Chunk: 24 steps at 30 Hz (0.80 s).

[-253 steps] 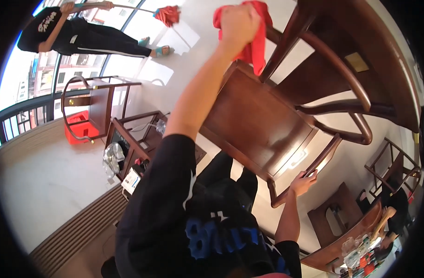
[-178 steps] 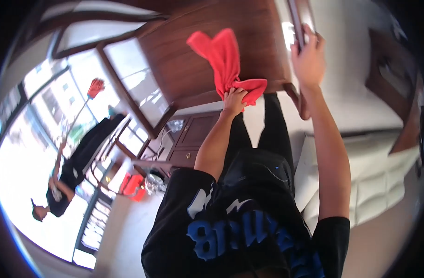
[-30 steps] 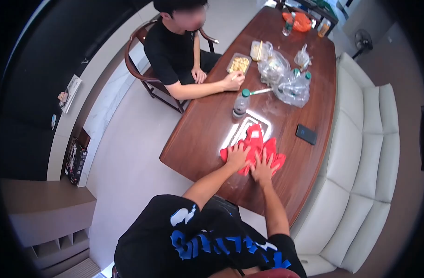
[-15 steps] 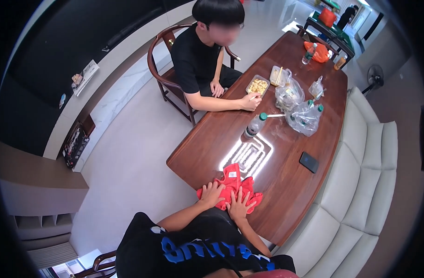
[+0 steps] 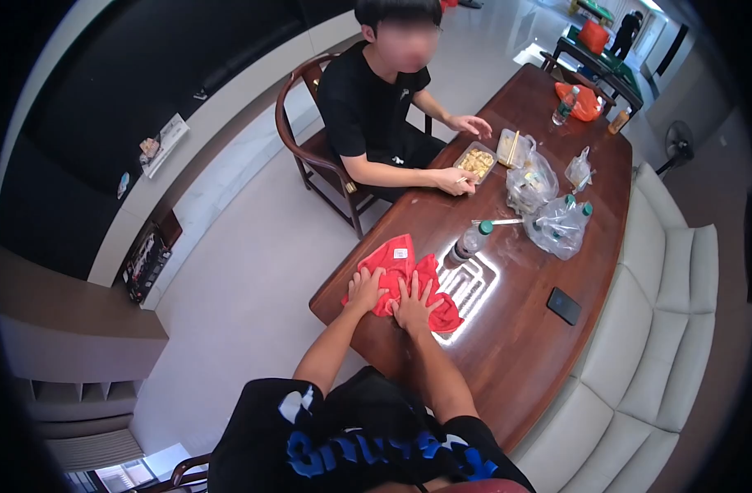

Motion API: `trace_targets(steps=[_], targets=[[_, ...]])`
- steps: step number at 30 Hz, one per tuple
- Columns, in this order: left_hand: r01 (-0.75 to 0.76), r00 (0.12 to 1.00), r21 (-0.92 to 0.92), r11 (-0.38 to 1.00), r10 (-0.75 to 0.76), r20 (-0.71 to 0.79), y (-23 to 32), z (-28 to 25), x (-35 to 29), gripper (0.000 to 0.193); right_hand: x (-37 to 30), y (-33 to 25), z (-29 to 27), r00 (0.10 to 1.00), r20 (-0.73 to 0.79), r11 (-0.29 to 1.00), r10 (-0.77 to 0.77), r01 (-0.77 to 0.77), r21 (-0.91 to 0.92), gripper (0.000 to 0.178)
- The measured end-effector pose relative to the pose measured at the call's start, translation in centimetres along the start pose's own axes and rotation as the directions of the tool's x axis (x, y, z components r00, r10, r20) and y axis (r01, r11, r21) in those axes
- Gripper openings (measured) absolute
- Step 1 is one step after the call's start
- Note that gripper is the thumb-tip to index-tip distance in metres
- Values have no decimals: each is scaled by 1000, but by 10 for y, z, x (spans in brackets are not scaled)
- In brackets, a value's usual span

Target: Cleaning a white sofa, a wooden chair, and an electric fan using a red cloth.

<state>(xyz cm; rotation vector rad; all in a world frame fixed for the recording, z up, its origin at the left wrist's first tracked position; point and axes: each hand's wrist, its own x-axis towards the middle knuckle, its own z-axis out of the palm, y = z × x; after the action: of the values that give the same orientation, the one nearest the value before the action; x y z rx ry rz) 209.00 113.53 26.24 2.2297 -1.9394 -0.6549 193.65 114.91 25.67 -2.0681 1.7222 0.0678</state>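
Both my hands press flat on a crumpled red cloth [image 5: 395, 256] with a small white tag, which lies near the front left end of the dark wooden table [image 5: 507, 361]. My left hand [image 5: 365, 291] rests on the cloth's left part, fingers stretched out. Beside it, my right hand [image 5: 413, 304] is spread wide over the middle of the cloth. Just beyond the cloth stands a bottle with a green cap [image 5: 472, 241].
Across the left edge sits a person [image 5: 376, 107] with a tray of food [image 5: 477, 163]. Plastic bags [image 5: 554, 226] with bottles lie farther back. A black phone [image 5: 563, 306] is at the right, near a pale sofa [image 5: 630, 370].
My hands have pushed the red cloth forward, away from me, toward the bottle. The seated person has raised one hand from the lap to beside the food tray.
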Motion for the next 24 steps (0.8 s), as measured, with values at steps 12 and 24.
trace_targets(steps=[12,24], targets=[[62,998,42,997,-61,-34,9,18,-34,52,-37,33,11,993,-79,989,-92,100,108,66],[-154,988,76,985,156,-18,28,67,-136,66,-169,75,44,941,-339,1000,-12,19,18,57]])
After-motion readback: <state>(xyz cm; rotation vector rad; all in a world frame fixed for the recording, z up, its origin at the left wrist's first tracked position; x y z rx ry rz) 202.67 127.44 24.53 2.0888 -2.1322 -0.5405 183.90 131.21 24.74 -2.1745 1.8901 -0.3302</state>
